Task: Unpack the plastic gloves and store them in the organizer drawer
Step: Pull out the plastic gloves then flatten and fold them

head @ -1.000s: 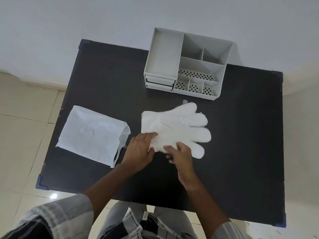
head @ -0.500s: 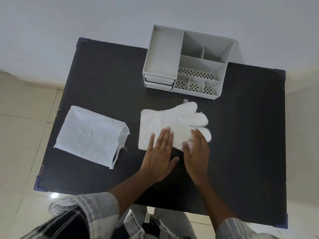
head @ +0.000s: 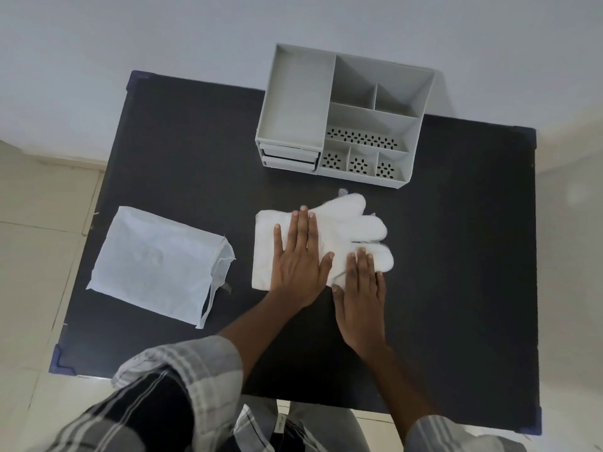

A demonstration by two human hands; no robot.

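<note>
With my left hand [head: 298,256] and right hand [head: 360,288] spread flat, gripping nothing, on the stack of plastic gloves [head: 350,228] mid-tabletop, I should press evenly, squeezing air out before folding it drawer-small.

1. Likely a plain room in a home or small office.
2. A dark surface [head: 182,158] stands against a bare pale wall [head: 163,34].
3. Beige floor tiles [head: 36,203] lie below.
4. A grey desk organizer [head: 346,115] sits at the back.
</note>
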